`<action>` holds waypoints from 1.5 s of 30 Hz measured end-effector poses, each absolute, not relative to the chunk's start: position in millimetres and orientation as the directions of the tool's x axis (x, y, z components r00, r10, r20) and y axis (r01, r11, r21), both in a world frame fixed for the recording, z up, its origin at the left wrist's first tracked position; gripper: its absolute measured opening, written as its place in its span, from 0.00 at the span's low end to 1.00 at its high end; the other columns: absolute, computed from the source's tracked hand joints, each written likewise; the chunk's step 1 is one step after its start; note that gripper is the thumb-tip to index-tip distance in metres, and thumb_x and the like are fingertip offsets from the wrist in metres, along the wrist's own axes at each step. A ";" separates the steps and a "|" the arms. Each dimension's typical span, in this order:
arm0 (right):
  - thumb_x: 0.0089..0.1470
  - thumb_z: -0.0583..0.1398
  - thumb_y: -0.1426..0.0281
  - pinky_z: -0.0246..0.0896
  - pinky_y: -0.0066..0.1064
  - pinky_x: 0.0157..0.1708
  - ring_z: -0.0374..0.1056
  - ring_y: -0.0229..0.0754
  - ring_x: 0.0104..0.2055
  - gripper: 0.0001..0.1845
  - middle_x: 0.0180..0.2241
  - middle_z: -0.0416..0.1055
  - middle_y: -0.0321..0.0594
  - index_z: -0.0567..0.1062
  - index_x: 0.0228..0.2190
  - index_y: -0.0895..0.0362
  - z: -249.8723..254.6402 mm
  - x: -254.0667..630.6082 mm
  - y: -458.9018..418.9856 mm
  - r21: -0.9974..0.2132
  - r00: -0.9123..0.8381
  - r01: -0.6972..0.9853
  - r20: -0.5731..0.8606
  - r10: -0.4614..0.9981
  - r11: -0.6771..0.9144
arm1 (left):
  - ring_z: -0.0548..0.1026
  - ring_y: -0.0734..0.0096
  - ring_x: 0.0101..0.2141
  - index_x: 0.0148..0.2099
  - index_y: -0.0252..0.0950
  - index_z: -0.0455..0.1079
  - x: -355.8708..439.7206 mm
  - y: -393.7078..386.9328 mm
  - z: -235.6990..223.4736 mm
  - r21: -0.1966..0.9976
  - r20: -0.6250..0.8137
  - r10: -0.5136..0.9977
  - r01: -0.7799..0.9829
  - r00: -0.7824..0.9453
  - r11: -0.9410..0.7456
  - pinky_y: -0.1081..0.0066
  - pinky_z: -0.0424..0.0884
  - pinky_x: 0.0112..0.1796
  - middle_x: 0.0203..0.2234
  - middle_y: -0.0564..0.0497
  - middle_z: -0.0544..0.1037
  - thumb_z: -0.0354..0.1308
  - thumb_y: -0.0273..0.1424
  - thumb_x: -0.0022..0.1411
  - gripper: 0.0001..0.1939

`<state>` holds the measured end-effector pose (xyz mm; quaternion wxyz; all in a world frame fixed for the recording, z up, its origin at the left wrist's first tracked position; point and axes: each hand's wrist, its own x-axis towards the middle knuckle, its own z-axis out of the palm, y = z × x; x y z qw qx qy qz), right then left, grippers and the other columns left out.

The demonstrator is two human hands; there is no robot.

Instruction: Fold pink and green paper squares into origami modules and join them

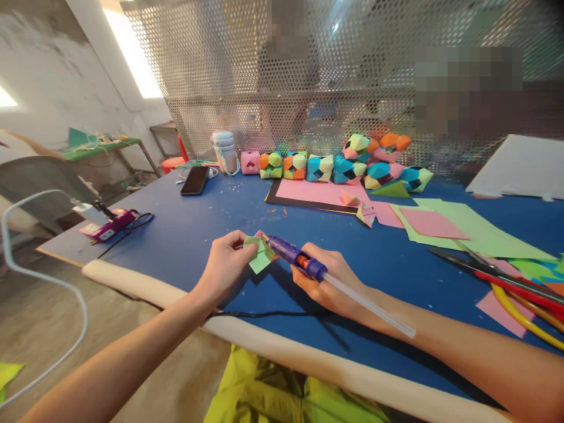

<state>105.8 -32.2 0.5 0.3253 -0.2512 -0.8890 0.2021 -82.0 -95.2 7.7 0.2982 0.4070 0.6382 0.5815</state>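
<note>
Between the thumb and fingers of my left hand point(227, 261) is a small folded paper piece point(261, 258), light green with pink at its upper edge. My right hand point(330, 276) is wrapped round a purple glue gun point(286, 249), with a long clear glue stick point(370, 305) poking out of its back end. The gun's nozzle meets or nearly meets the top of the paper piece; whether glue is coming out is too small to tell. Both hands are just above the blue table point(185, 235), close to its front edge.
Several colourful paper cubes point(319, 168) line the back before a perforated metal screen point(220, 70). Nearby are a bottle point(225, 154) and a phone point(194, 180). Green sheets point(480, 229) and scissors point(497, 270) lie right. A power strip point(114, 225) is left; a black cord point(268, 314) runs along the front.
</note>
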 end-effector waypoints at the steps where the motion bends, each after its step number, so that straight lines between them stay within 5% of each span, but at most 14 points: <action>1: 0.50 0.54 0.70 0.48 0.25 0.22 0.52 0.34 0.19 0.08 0.19 0.61 0.31 0.57 0.24 0.53 0.5 105.7 -32.1 -0.521 -0.661 0.314 0.480 0.576 0.794 | 0.65 0.77 0.22 0.22 0.34 0.64 -81.9 -95.2 7.7 0.985 0.093 0.866 0.172 -0.491 -0.008 0.76 0.59 0.24 0.17 0.56 0.69 0.62 0.31 0.46 0.10; 45: 0.49 0.55 0.70 0.47 0.25 0.19 0.49 0.32 0.17 0.10 0.17 0.58 0.29 0.56 0.22 0.53 0.8 104.3 -33.5 -0.571 -0.628 0.277 0.502 0.595 0.773 | 0.64 0.78 0.20 0.21 0.34 0.63 -83.2 -98.3 9.6 0.985 0.085 0.854 0.175 -0.512 0.007 0.77 0.57 0.23 0.16 0.58 0.67 0.62 0.31 0.46 0.10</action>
